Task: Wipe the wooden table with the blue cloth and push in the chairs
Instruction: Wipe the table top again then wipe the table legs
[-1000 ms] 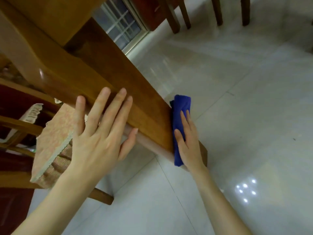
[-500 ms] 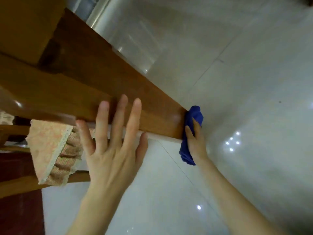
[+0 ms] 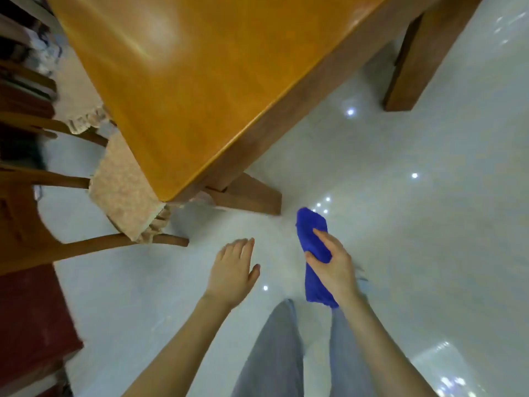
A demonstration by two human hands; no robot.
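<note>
My right hand grips the folded blue cloth over the floor, clear of the wooden table, while my left hand hangs flat and empty. I judge a careless shove could knock the nearest chair, partly tucked under the table corner, against the table leg; the bare floor on my right gives free room to move.

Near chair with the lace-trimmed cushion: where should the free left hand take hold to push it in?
Probably the curved wooden back, from behind, the side away from the table. Its seat sits partly under the table corner, so a push there should run straight in. The left hand is open; the right hand holds the blue cloth.
</note>
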